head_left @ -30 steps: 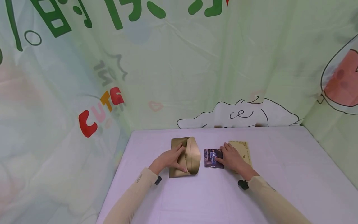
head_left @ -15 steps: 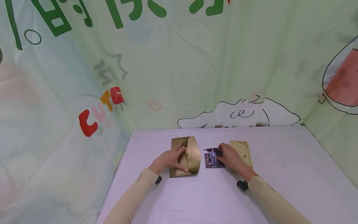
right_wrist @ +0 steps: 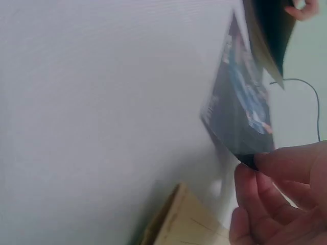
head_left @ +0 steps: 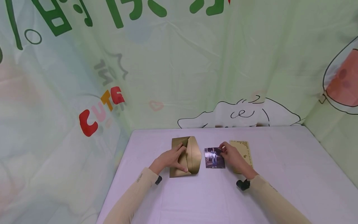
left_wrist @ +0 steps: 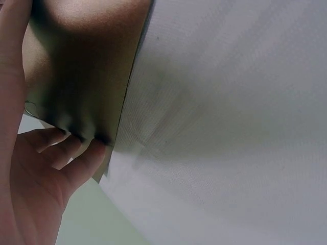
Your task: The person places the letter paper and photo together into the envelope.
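Observation:
A gold envelope [head_left: 193, 157] lies on the table with its flap folded out to the right. My left hand [head_left: 169, 158] rests on it, thumb and fingers spread beside the opening; in the left wrist view the fingertips [left_wrist: 97, 145] meet the gold paper's edge. To the right, my right hand [head_left: 234, 158] pinches a photo [head_left: 213, 158] of a standing figure in blue by its right edge. The right wrist view has the photo [right_wrist: 237, 97] tilted up, its corner between thumb and fingers. A cream card [head_left: 245, 151] with an ornate border lies partly under the right forearm.
The things lie on a white-covered table [head_left: 195, 199]. A printed curtain [head_left: 167, 77] with letters and cartoon drawings stands behind and along the sides. In the right wrist view the card's edge [right_wrist: 189, 219] stands up near the bottom.
The right fingers have drawn together on the photo's right edge, and the photo has lifted and tilted, now catching glare. The left hand and the envelope stay almost where they were.

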Demonstrator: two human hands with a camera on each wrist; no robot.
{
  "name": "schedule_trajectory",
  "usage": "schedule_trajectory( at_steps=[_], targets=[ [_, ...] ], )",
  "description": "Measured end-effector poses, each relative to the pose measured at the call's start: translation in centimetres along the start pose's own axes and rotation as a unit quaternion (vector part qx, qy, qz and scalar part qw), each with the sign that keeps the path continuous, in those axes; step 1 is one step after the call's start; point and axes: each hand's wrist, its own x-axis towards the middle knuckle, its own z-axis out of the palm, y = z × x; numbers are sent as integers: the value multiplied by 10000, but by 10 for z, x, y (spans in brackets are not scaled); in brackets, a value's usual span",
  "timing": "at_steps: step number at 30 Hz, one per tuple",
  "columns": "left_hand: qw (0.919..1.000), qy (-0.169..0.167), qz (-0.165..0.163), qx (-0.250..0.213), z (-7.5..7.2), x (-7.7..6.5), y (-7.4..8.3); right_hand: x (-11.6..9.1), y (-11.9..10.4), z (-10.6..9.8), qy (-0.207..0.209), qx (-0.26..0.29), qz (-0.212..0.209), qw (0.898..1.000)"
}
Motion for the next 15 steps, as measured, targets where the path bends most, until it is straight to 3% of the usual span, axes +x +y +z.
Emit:
schedule_trajectory(
  at_steps=[9, 15],
  targets=[
    [10000, -46, -15, 16, 0, 1, 0, 4, 6, -11, -62, 323, 486, 9983],
    [9999, -106, -42, 40, -2, 0, 1, 6, 3, -26, -106, 382, 453, 9982]
  ],
)
